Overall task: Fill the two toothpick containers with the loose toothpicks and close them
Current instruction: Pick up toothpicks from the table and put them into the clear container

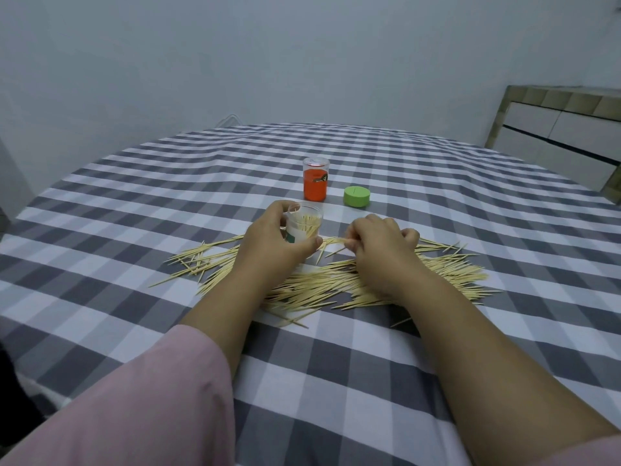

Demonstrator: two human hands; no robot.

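1. So the person's left hand [268, 240] is wrapped around a clear container [304, 223] sitting open-topped toward the middle of the table, fingers and thumb curled round its sides. It already has a decent bunch of toothpicks standing inside, but it doesn't look full.

2. The right hand [379, 243] is just beside it, fingertips pinched together on a small bundle of toothpicks [331, 243] whose ends point toward the container. Looks like they're being lined up to drop in.

3. The big loose pile [336, 280] is spread across the checked tablecloth [134, 196] under and around both wrists, closer to the near edge than the containers. There's a lot left, honestly most of the job by the look of it.

4. The orange container [315, 179] stands upright further back, toward the far edge. It seems to have a clear cap on top, so it's probably closed, but whether it's actually filled can't be made out through the orange wall.

5. The green lid [357, 196] lies on the cloth just right of the orange one, apart from it. Presumably that's the lid for the clear container, so that one isn't closed yet.

6. Rough verdict: one container maybe done, the other partly filled, lid off, pile still big. Somewhere near halfway at best.
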